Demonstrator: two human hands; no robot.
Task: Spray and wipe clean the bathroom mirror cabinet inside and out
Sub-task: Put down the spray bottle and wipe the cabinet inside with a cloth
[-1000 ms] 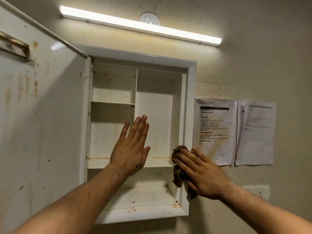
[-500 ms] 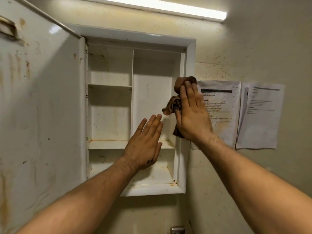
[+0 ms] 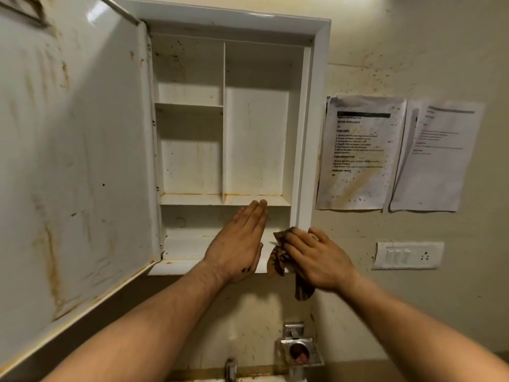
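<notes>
brown cloth [image 3: 276, 261], right hand [image 3: 319, 257], "task goal" sheet [image 3: 360, 153]

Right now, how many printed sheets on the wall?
2: one sheet just right of the cabinet, the second sheet right of it. More may be layered behind.

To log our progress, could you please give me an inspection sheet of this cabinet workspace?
Surface: cabinet shelves rust-stained, speckled; door open leftward, streaked.
Job's things: brown cloth against lower right frame; no spray bottle seen.
Clutter: nothing seen.
Grips: left hand flat before the bottom shelf; right hand presses the cloth.
Cables: nothing seen.
Surroundings: two printed sheets, switch plate, tap below.
</notes>
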